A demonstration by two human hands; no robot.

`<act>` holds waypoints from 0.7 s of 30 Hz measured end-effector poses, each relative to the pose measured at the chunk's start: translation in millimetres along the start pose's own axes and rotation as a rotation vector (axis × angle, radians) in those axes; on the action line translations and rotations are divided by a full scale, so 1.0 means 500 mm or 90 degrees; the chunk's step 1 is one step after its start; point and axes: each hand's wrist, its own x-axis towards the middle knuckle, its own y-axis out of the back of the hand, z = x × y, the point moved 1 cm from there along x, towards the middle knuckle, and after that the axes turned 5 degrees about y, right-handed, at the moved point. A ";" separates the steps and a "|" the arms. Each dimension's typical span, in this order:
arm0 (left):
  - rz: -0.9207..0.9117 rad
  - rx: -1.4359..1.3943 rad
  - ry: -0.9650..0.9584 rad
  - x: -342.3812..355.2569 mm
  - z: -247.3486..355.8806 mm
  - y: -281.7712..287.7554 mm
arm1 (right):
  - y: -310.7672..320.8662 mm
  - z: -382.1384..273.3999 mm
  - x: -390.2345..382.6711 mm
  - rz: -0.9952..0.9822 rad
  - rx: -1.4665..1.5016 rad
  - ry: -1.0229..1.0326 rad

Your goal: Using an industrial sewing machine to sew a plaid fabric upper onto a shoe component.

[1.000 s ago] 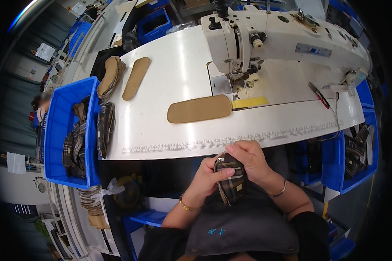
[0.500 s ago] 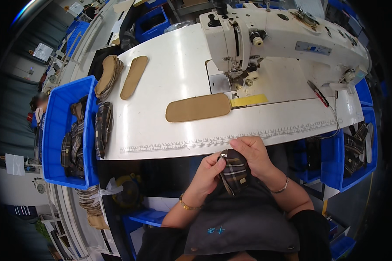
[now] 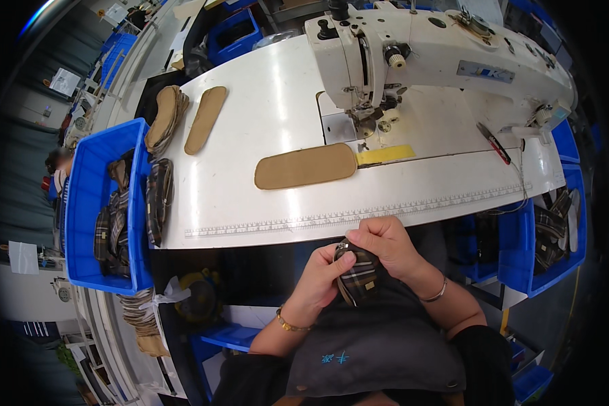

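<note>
Your left hand [image 3: 320, 276] is gripping plaid pouch [image 3: 361, 276], thumb on its face; right hand [image 3: 386, 249] is pinching far end. Pouch is pointing lengthwise toward you, between table [image 3: 237, 193] and apron [image 3: 392, 355].

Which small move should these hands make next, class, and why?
Perhaps the right hand should gently tug the top of the plaid piece while the left hand steadies it: both hands hold its upper end, where a small shiny part shows.

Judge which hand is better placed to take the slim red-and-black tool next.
Right hand, probably: it's nearer the tool, rightward on the white tabletop. Left hand is farther off; both hold the brown plaid fabric pouch.
</note>
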 end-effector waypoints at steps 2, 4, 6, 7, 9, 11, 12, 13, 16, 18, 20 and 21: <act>-0.005 -0.030 0.024 -0.001 0.000 -0.001 | -0.004 -0.009 -0.001 -0.012 -0.027 0.038; 0.007 -0.037 0.024 -0.001 0.001 -0.013 | -0.009 -0.016 -0.001 -0.007 -0.021 0.030; 0.021 -0.044 0.024 0.002 0.001 -0.013 | -0.010 -0.014 0.000 -0.002 -0.013 0.021; -0.015 -0.030 0.009 0.004 0.001 -0.010 | -0.010 -0.011 -0.002 -0.004 0.004 0.032; -0.052 -0.016 -0.006 0.009 0.003 -0.004 | -0.009 -0.009 -0.005 -0.005 0.021 0.045; -0.105 0.055 -0.041 0.013 0.010 0.004 | -0.010 -0.006 -0.005 -0.018 0.011 0.064; -0.106 0.056 -0.041 0.014 0.011 0.010 | -0.008 -0.006 -0.007 -0.017 0.010 0.066; -0.111 0.098 -0.054 0.014 0.010 0.016 | -0.004 -0.006 -0.011 -0.028 -0.023 0.068; -0.116 0.081 -0.054 0.008 0.004 0.017 | 0.005 -0.012 -0.019 -0.038 -0.122 0.084; -0.081 0.021 -0.052 0.003 0.000 0.009 | 0.001 -0.020 -0.024 -0.038 -0.184 0.098; -0.092 0.022 -0.071 0.000 -0.010 0.040 | -0.016 -0.036 -0.029 -0.077 -0.261 0.158; -0.102 0.022 -0.088 -0.005 -0.016 0.057 | -0.021 -0.033 -0.029 -0.079 -0.260 0.160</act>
